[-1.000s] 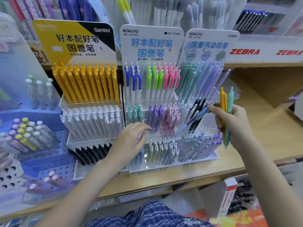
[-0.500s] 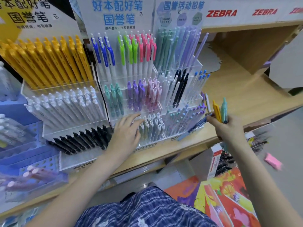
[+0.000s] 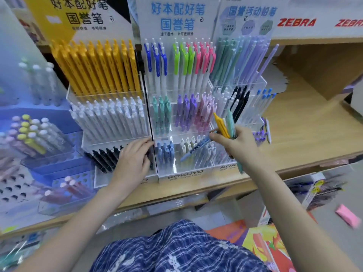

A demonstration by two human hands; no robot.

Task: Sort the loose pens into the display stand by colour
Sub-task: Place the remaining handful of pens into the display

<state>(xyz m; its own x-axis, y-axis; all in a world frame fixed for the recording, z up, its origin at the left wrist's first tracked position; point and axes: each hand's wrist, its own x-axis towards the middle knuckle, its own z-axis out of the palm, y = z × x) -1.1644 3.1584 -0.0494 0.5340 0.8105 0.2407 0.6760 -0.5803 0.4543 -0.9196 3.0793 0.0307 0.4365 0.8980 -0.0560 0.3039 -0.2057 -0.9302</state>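
Two hands at the clear Kokuyo pen display stand (image 3: 182, 174) on a wooden shelf (image 3: 306, 132).

The right hand (image 3: 238, 146) is closed around a yellow pen (image 3: 221, 124) and pale green pens (image 3: 230, 122), its fingertips pinching a blue pen (image 3: 196, 147) angled down over the bottom-row compartments just to its left. The left hand (image 3: 133, 160) rests loosely spread on the stand's front, over the black pens (image 3: 102, 158), gripping nothing.

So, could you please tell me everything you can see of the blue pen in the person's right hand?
The blue pen is slim, plastic-looking and mid-blue. It lies slanted, its far end pointing down-left over the bottom-row compartments of the clear display stand. The fingertips of the right hand pinch its upper end; whether its far end touches anything there is unclear.
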